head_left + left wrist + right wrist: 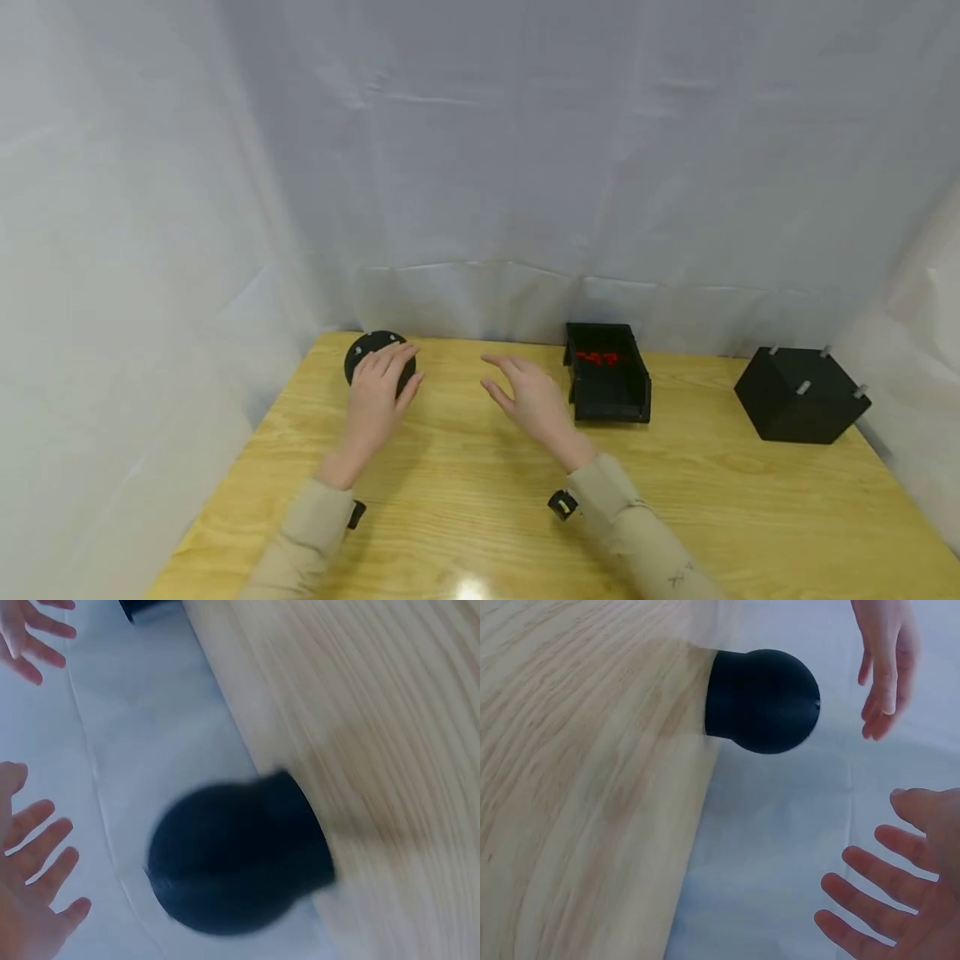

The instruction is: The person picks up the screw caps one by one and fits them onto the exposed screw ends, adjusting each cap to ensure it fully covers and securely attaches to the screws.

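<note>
My left hand [378, 377], fingers straight, reaches the black round part [372, 350] at centre-left; no grip yet. My right hand [527, 396] hovers open, holding nothing.

The head camera looks forward and down over the wooden table [465, 500] from the person's side, taking in both hands and the white backdrop. Each wrist camera sits low and close to the tabletop, facing outward along the grain. All three views share one thing — the black round object [377, 357], seen also at [240, 859] and [763, 700].
</note>
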